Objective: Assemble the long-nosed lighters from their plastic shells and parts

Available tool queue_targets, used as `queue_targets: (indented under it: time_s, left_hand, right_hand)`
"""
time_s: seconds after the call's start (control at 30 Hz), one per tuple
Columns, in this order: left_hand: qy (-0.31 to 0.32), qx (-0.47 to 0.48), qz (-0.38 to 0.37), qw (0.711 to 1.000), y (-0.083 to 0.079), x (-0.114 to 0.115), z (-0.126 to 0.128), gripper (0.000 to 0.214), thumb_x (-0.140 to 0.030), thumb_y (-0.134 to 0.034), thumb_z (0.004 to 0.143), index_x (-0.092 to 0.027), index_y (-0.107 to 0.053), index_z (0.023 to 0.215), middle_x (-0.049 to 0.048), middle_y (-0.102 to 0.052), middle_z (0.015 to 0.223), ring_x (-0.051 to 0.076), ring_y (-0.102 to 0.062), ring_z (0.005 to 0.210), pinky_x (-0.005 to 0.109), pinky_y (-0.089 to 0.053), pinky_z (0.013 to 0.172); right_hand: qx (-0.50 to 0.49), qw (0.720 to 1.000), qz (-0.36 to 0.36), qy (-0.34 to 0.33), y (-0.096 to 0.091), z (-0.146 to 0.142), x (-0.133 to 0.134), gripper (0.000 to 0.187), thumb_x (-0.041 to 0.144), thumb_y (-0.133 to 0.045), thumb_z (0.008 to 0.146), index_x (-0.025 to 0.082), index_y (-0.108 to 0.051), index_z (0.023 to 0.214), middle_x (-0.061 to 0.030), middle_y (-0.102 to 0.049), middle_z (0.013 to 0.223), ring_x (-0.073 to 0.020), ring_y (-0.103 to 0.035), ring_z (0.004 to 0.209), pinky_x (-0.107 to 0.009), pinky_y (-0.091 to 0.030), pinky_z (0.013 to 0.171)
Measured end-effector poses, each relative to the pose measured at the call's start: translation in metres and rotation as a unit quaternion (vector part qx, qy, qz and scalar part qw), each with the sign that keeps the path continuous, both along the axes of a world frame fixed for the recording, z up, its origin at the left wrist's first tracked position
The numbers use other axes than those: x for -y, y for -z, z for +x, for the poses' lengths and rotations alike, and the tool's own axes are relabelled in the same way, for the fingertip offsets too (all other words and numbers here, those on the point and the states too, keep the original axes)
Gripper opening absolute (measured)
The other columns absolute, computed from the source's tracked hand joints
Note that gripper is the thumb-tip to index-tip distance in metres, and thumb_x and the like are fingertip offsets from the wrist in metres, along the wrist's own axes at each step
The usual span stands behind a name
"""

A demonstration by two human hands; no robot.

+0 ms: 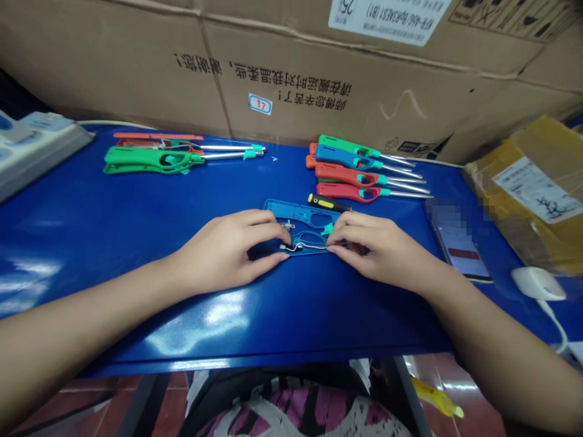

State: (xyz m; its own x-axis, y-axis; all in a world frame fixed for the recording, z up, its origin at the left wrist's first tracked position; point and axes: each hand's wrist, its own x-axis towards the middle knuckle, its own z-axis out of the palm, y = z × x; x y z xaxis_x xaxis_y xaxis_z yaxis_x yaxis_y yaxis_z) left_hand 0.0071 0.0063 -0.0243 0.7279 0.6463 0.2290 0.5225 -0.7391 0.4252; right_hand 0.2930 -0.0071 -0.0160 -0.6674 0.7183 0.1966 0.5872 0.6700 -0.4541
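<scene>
A blue gas lighter lies opened in two in front of me, with the back half shell [291,210] and the front half shell [310,252] on the table. My left hand [232,249] curls around the left end of the front half shell, thumb at its lower edge. A small metal part [288,225] shows by its index finger. Along the front shell runs a thin white wire [310,245]. My right hand [373,246] pinches the wire at the shell's right end; its fingertips are partly hidden. A turquoise trigger piece [328,229] sits beside the right fingers.
Behind the shells lies a black-and-yellow screwdriver [328,203]. Several assembled lighters [350,175] are piled at back right, and a green opened lighter [146,159] is at back left. A phone [460,243], taped carton [532,194] and power strip [40,145] flank the blue table [291,321].
</scene>
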Motion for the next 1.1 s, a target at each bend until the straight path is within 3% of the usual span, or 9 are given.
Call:
queue_targets:
  time_s: [0.27, 0.7, 0.83, 0.97, 1.1]
  left_hand:
    - [0.006, 0.010, 0.000, 1.000, 0.000, -0.001, 0.001, 0.016, -0.030, -0.061, 0.096, -0.023, -0.070, 0.107, 0.0023, -0.068, 0.104, 0.019, -0.066, 0.099, 0.028, -0.051, 0.082]
    - [0.010, 0.015, 0.003, 1.000, 0.001, -0.001, 0.000, 0.014, -0.029, -0.060, 0.097, -0.023, -0.070, 0.104, 0.0020, -0.067, 0.103, 0.018, -0.065, 0.096, 0.027, -0.051, 0.080]
    - [0.009, 0.014, 0.005, 1.000, 0.000, 0.001, 0.000, 0.015, -0.032, -0.060, 0.097, -0.023, -0.070, 0.103, 0.0022, -0.067, 0.102, 0.017, -0.065, 0.094, 0.027, -0.051, 0.078]
    - [0.012, 0.015, 0.011, 1.000, 0.001, 0.001, 0.001, 0.016, -0.031, -0.057, 0.100, -0.022, -0.070, 0.103, 0.0023, -0.066, 0.100, 0.017, -0.065, 0.093, 0.027, -0.051, 0.079]
    - [0.011, 0.015, 0.007, 1.000, 0.002, 0.002, 0.001, 0.015, -0.030, -0.058, 0.100, -0.022, -0.070, 0.102, 0.0019, -0.066, 0.101, 0.016, -0.065, 0.093, 0.027, -0.052, 0.079]
  right_hand:
    - [0.041, 0.997, -0.058, 0.019, -0.009, -0.002, 0.004, 0.010, 0.020, -0.064, 0.089, 0.020, -0.063, 0.099, -0.0005, -0.058, 0.095, -0.0111, -0.049, 0.070, -0.027, -0.040, 0.064]
    - [0.039, 0.995, -0.071, -0.051, -0.013, 0.002, 0.005, 0.015, 0.015, -0.060, 0.089, 0.023, -0.066, 0.100, -0.0013, -0.059, 0.108, -0.0128, -0.059, 0.088, -0.028, -0.045, 0.077]
    - [0.026, 0.996, -0.070, -0.049, -0.013, 0.001, 0.004, 0.022, 0.014, -0.056, 0.093, 0.023, -0.067, 0.109, -0.0030, -0.060, 0.112, -0.0142, -0.060, 0.095, -0.029, -0.046, 0.082]
    - [-0.010, 0.998, -0.059, -0.002, -0.009, 0.002, 0.000, 0.016, 0.013, -0.058, 0.094, 0.018, -0.065, 0.107, -0.0023, -0.061, 0.095, -0.0111, -0.055, 0.074, -0.025, -0.044, 0.067]
    - [-0.028, 0.998, -0.049, 0.026, -0.006, 0.005, -0.004, 0.004, 0.016, -0.064, 0.092, 0.017, -0.068, 0.092, -0.0007, -0.063, 0.086, -0.0081, -0.049, 0.062, -0.024, -0.041, 0.060]
